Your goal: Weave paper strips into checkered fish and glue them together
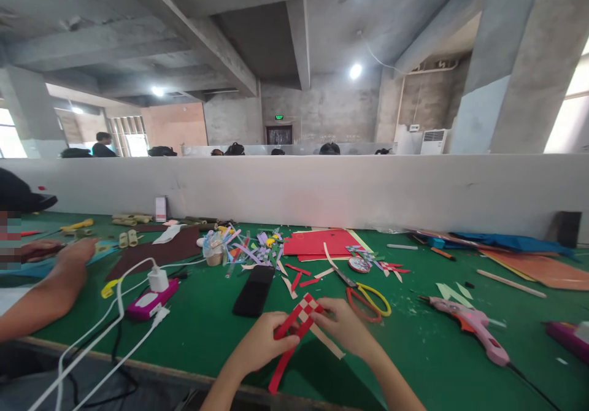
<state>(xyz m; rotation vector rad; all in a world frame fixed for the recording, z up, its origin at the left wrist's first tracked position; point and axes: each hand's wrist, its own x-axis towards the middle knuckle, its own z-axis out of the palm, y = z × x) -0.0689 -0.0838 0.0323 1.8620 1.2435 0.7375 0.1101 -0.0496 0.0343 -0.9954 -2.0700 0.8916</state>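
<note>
Between my two hands is a woven piece of red and cream paper strips [307, 307], checkered at its top corner, with loose strip ends hanging down. My left hand [267, 341] pinches the red strips on the left side. At the right edge of the checkered part, the fingers of my right hand [340, 324] close on the weave. Just beyond my right hand lie scissors [370, 300] with one yellow and one orange handle. Loose red and cream strips [301, 277] are scattered on the green table [202, 343] past my hands, beside a black phone [254, 289].
A pink glue gun [473, 325] lies at the right. Red paper sheets [317, 243] and a cup of strips [214, 251] stand farther back. At left, a purple power strip [151, 300] trails cables; a co-worker's arm [55, 294] rests beyond. A white partition [294, 190] bounds the table.
</note>
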